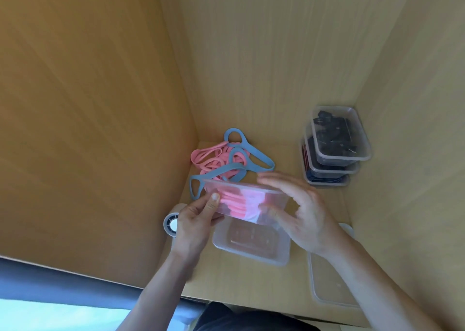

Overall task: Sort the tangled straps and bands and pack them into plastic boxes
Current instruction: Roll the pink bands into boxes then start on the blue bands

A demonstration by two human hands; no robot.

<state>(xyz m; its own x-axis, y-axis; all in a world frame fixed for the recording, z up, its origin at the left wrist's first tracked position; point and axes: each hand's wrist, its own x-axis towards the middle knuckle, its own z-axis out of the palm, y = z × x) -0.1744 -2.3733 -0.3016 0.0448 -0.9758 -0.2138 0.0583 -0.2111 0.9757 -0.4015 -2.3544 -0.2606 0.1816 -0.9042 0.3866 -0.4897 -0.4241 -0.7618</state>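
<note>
I hold a clear plastic box [273,200] tilted above the desk; pink bands [232,203] lie folded inside it. My left hand [195,223] pinches its left end, thumb on the front wall. My right hand [299,210] grips its right end, fingers over the rim and thumb underneath. Behind the box, in the corner, a tangled heap of pink bands [210,158] and blue bands [254,154] lies on the desk. An empty clear box [251,242] sits just below the held one.
A stack of three clear boxes [334,147] with dark straps stands at the back right. A clear lid [327,285] lies at the front right. A small grey round device [172,223] sits by the left wall. Wooden walls enclose the desk [239,283].
</note>
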